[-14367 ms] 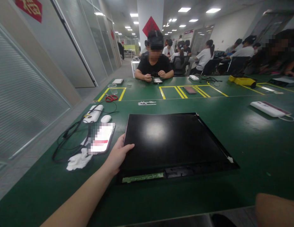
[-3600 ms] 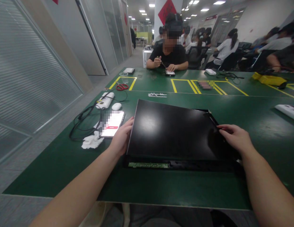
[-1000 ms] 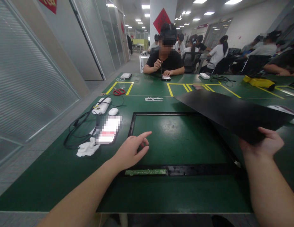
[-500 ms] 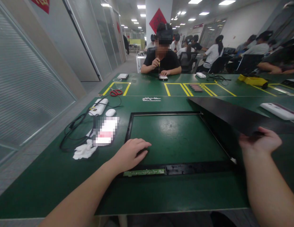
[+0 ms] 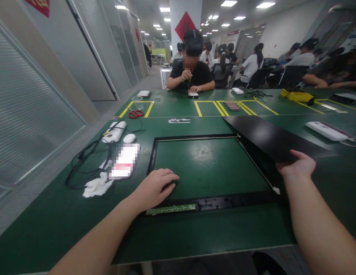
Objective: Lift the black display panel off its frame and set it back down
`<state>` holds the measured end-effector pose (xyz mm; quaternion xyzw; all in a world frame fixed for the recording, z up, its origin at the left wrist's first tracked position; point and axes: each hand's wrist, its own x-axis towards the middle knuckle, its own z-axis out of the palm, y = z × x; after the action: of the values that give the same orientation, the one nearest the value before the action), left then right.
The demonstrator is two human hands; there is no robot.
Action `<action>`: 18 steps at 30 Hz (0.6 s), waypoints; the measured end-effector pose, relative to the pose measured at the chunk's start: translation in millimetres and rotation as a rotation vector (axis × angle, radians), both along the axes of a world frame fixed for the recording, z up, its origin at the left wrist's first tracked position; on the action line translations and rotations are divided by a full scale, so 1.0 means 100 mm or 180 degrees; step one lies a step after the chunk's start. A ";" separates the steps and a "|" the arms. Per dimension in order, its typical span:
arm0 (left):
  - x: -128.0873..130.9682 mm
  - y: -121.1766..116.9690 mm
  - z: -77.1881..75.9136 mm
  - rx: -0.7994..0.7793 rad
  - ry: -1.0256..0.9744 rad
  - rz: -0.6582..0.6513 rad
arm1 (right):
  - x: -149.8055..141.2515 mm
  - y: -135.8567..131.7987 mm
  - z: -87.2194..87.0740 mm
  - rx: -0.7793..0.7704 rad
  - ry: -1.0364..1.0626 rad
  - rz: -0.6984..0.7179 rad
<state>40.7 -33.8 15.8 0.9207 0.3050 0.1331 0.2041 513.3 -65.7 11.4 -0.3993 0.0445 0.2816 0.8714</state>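
Observation:
My right hand (image 5: 299, 166) grips the near edge of a thin black screen panel (image 5: 269, 135), thumb on top and the other fingers under it. The panel is tilted and lies to the right of a black rectangular bezel frame (image 5: 223, 202). Through that frame the green tabletop shows. A green circuit strip (image 5: 172, 209) sits in the frame's near bar, at its left end. My left hand (image 5: 159, 185) lies over the frame's left side near the front corner, fingers stretched out and holding nothing. The hand covers part of that side.
At left are a phone (image 5: 124, 162), crumpled tissue (image 5: 97, 185), a white oval case (image 5: 129, 138), and cables around a white power bank (image 5: 114, 131). Red-handled scissors (image 5: 136, 114) and white strips (image 5: 179, 120) lie farther back. Another white device (image 5: 328, 131) is at right. A person (image 5: 191, 72) works opposite.
The panel has left the frame, raised by my right hand and moved to the right. Over the last second it has sunk lower. My left hand's pointing finger has relaxed down beside the others.

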 end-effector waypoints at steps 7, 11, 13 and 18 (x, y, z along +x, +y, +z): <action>0.01 0.01 0.00 -0.0010 0.0029 -0.0010 | -0.07 0.02 0.02 -0.0037 0.0236 -0.0018; 0.01 0.01 -0.01 -0.0002 0.0011 -0.0037 | -0.11 0.01 0.06 -0.0075 0.0253 0.0016; 0.01 0.01 -0.01 0.0002 0.0012 -0.0034 | -0.12 0.01 0.07 -0.0175 0.0260 -0.0001; 0.01 0.00 0.01 -0.0012 0.0001 -0.0043 | -0.13 0.03 0.08 -0.0314 0.0147 -0.0090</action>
<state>41.5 -34.1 17.1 0.9223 0.2990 0.1311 0.2067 500.4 -62.9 19.5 -0.4345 0.0840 0.2758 0.8533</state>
